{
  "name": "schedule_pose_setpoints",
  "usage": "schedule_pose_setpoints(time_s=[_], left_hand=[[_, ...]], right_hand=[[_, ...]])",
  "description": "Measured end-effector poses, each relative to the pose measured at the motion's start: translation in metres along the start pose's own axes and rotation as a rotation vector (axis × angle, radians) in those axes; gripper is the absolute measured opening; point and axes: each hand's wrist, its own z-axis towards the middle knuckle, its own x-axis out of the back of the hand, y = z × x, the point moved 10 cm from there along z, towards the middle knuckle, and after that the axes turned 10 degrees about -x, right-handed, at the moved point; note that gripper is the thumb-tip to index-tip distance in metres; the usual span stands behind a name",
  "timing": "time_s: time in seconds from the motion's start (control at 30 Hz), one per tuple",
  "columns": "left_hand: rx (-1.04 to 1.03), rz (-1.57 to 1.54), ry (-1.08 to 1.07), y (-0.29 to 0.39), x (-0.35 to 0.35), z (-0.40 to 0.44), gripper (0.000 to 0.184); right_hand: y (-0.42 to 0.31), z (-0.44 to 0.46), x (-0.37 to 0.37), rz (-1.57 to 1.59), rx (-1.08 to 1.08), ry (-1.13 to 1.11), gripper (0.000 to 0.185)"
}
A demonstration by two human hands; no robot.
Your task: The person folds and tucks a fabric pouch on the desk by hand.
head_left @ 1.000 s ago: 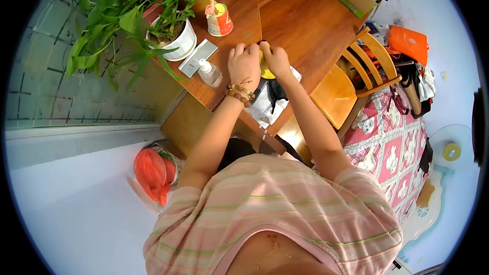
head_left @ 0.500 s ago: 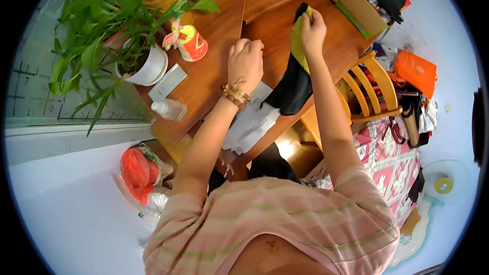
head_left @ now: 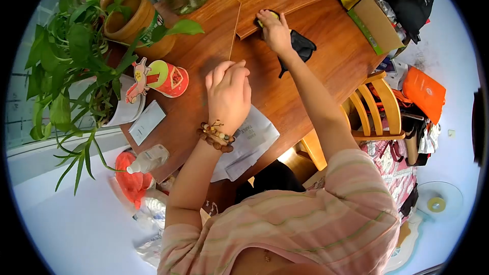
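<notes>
My right hand (head_left: 276, 33) is at the far part of the wooden table, its fingers bent over a limp black cloth piece (head_left: 301, 46) with a yellow-green side showing under the fingertips. The black part spreads out to the right of the wrist, lying on the wood. My left hand (head_left: 229, 91), with a beaded bracelet (head_left: 216, 137) at its wrist, is over the table nearer to me, back upward and fingers curled together. Whatever its palm may hold is hidden. Just beside and below that wrist lies a white printed paper bag (head_left: 249, 145) at the table's near edge.
On the left stand a red paper cup (head_left: 175, 81) with a cutout figure, a clear bottle (head_left: 148, 159), a flat pale box (head_left: 147, 122), a clay pot (head_left: 127, 18) and leafy plants. An open carton (head_left: 374, 23) sits back right, by a wooden chair (head_left: 379, 107).
My right hand has moved left and down with the cloth, which hung stretched and now lies bunched on the table. My left hand has shifted left and toward me, still curled.
</notes>
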Motion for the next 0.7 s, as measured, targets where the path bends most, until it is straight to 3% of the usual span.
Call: schedule_pose_setpoints(time_s=[0.2,0.3,0.47,0.7], left_hand=[[0.022,-0.024,0.02,-0.005,0.003,-0.003,0.015],[0.032,-0.028,0.005,-0.007,0.001,-0.004,0.011],[0.033,-0.033,0.007,-0.007,0.001,-0.004,0.012],[0.034,-0.052,0.014,-0.007,0.003,-0.005,0.013]], right_hand=[[0.009,0.01,0.01,-0.174,0.054,-0.001,0.038],[0.007,0.017,0.008,-0.174,-0.028,0.04,0.038],[-0.02,-0.015,0.02,-0.128,0.084,0.04,0.039],[-0.007,0.013,0.005,-0.155,0.062,-0.02,0.039]])
